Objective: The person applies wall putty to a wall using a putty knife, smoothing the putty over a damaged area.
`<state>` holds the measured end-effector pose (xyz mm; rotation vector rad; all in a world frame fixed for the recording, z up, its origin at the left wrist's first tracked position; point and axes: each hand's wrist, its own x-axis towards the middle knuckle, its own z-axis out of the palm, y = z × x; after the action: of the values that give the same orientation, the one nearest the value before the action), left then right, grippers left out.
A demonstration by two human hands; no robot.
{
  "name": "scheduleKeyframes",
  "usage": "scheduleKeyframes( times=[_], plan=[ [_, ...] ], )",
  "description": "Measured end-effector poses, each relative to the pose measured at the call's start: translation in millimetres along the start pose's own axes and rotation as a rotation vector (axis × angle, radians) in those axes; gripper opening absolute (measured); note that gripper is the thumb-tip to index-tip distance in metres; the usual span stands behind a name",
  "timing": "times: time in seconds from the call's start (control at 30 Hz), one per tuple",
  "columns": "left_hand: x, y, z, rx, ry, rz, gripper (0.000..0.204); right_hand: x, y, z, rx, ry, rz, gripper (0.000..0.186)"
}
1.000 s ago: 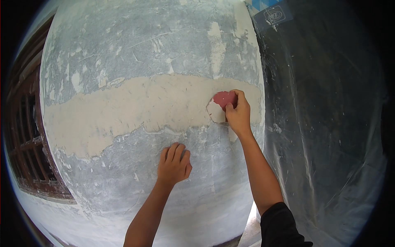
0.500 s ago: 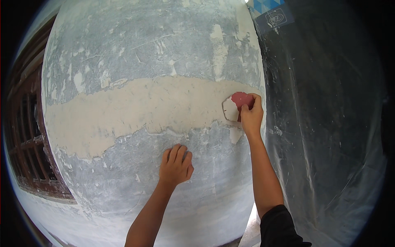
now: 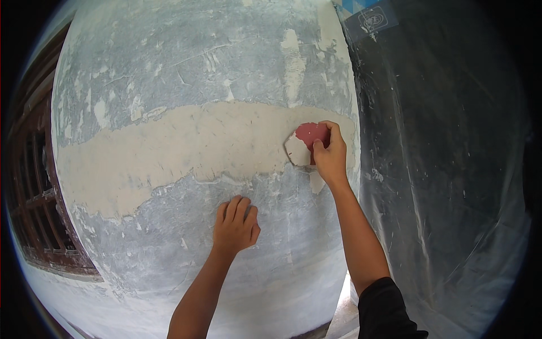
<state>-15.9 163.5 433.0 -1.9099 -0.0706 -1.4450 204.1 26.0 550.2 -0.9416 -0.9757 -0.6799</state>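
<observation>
**Filler spread along a patched wall band**

A red-handled scraper (image 3: 307, 144), its pale blade loaded with filler, is held in the right hand (image 3: 330, 158), the fingers closed firmly round the handle. The blade is pressed against the wall (image 3: 197, 62) at the right end of a broad cream band of filler (image 3: 169, 152), close to the wall's corner. The left hand (image 3: 236, 226) is laid on the grey plaster just below the band, fingers loosely curled, nothing gripped in it.

The step in hand appears to be smoothing filler at the band's right end. It is judged best done with the blade kept at a shallow angle and pressure held even, so that ridges are not left. The edge where cream meets grey is best feathered thin. The plastic sheeting (image 3: 451, 169) hung to the right is best kept clear of the blade. A wooden window frame (image 3: 39, 192) is seen at far left.
</observation>
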Motion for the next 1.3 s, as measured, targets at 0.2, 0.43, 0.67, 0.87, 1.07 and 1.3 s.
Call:
scheduleKeyframes(
  times=[0.2,0.43,0.67,0.87,1.07,1.3],
  plan=[
    [-0.5,2.4,-1.2,0.011,0.0,0.002,0.028,6.3,7.1,-8.7,0.005,0.022,0.063,0.037],
    [1.8,1.9,-1.8,0.013,0.001,0.0,0.028,6.6,0.0,-7.7,-0.056,0.006,0.067,0.038],
    [-0.6,0.6,0.9,-0.007,0.01,-0.001,0.028,-14.0,-13.6,28.2,-0.057,-0.146,-0.148,0.038],
    [0.7,0.9,-0.9,0.015,-0.002,-0.004,0.027,2.1,-8.1,1.2,-0.024,0.002,0.075,0.036],
    [0.2,2.0,0.4,-0.006,0.007,-0.009,0.027,-5.5,-24.9,16.3,-0.055,-0.107,-0.093,0.037],
    [0.2,0.7,-1.0,0.02,-0.008,-0.002,0.027,-2.4,-16.2,11.2,-0.011,-0.018,-0.048,0.035]
  ],
)
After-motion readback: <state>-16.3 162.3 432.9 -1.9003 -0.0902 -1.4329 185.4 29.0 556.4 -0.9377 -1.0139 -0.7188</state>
